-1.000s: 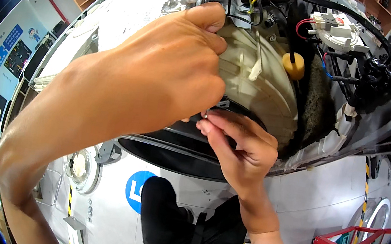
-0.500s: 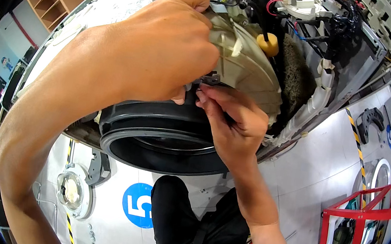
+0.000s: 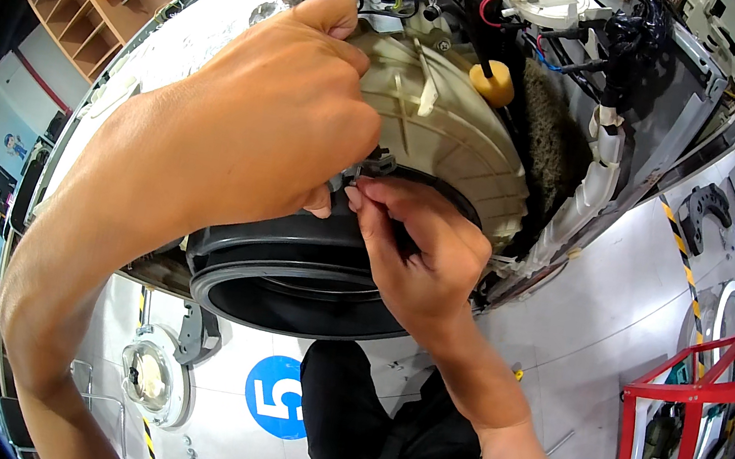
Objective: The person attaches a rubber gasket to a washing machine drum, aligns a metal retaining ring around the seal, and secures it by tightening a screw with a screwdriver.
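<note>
1. Pinching at a small metal clip (image 3: 380, 164), the right hand (image 3: 426, 247) has its thumb and forefinger drawn together.
2. Curled just beside it, the left hand (image 3: 295, 111) turns its back upward; its palm is hidden, so I cannot tell whether it holds anything.
3. The clip sits at the upper edge of a black rubber seal (image 3: 267, 239), against a cream plastic tub (image 3: 465, 140).
4. Near the tub's upper right is a yellow-orange piece (image 3: 491, 84), with a dark tube reaching it.
5. Farther out, a blue round marking (image 3: 257, 411) lies on the floor (image 3: 585, 317), and a red frame (image 3: 692, 393) stands to the right.
</note>
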A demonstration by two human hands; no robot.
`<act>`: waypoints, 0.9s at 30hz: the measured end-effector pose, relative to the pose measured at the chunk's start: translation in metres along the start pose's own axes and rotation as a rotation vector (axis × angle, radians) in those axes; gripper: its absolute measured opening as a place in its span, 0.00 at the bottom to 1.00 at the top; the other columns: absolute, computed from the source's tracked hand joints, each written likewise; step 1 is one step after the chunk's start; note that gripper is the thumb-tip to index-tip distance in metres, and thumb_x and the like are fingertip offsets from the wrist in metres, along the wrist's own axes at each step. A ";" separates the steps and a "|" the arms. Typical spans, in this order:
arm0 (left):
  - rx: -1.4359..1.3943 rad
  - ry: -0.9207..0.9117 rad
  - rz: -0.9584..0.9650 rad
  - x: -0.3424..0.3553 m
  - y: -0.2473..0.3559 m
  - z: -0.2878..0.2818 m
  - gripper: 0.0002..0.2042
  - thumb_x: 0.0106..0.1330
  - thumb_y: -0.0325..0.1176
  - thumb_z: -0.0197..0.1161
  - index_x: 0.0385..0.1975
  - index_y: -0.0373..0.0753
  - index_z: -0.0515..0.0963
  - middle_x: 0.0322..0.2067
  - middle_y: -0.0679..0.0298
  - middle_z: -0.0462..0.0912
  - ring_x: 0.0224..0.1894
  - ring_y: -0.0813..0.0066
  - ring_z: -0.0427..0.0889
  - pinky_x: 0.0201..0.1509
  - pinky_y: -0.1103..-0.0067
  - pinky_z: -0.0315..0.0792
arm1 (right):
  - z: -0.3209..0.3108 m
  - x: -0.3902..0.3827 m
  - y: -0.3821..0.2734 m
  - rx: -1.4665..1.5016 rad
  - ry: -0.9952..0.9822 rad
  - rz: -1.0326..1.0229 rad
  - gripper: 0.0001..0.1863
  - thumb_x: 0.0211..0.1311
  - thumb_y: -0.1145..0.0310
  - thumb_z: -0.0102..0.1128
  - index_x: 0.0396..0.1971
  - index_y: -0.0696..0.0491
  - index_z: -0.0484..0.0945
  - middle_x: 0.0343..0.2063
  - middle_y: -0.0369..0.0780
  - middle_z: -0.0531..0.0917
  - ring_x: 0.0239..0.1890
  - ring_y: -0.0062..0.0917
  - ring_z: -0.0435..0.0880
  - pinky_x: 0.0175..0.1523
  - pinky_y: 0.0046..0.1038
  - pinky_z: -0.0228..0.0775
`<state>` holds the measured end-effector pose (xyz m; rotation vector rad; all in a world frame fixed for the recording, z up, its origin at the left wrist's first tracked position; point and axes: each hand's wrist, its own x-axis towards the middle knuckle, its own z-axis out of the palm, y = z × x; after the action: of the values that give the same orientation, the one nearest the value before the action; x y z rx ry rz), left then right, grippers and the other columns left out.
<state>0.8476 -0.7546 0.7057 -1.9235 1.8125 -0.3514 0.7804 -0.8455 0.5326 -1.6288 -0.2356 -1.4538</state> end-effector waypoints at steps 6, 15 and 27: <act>0.009 -0.018 -0.017 0.000 0.001 -0.001 0.20 0.32 0.47 0.75 0.21 0.38 0.82 0.20 0.65 0.81 0.34 0.68 0.74 0.51 0.72 0.61 | 0.001 -0.001 0.000 -0.051 0.027 -0.049 0.07 0.50 0.83 0.68 0.30 0.60 0.81 0.27 0.44 0.85 0.27 0.32 0.86 0.32 0.26 0.77; 0.022 -0.006 -0.006 0.001 0.001 0.001 0.17 0.35 0.44 0.77 0.18 0.38 0.82 0.17 0.64 0.78 0.33 0.70 0.74 0.49 0.74 0.60 | 0.001 -0.003 -0.002 -0.074 -0.015 0.009 0.05 0.54 0.84 0.65 0.32 0.65 0.80 0.28 0.43 0.85 0.30 0.23 0.87 0.35 0.19 0.78; 0.029 -0.079 0.033 0.008 -0.003 0.002 0.17 0.36 0.47 0.77 0.18 0.39 0.83 0.19 0.63 0.80 0.35 0.67 0.77 0.52 0.73 0.59 | -0.021 -0.015 -0.013 0.166 -0.067 0.428 0.07 0.59 0.83 0.62 0.38 0.67 0.77 0.34 0.44 0.85 0.37 0.24 0.86 0.44 0.21 0.78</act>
<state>0.8516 -0.7623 0.7040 -1.8595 1.7771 -0.2850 0.7531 -0.8471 0.5238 -1.4840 -0.0377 -1.0288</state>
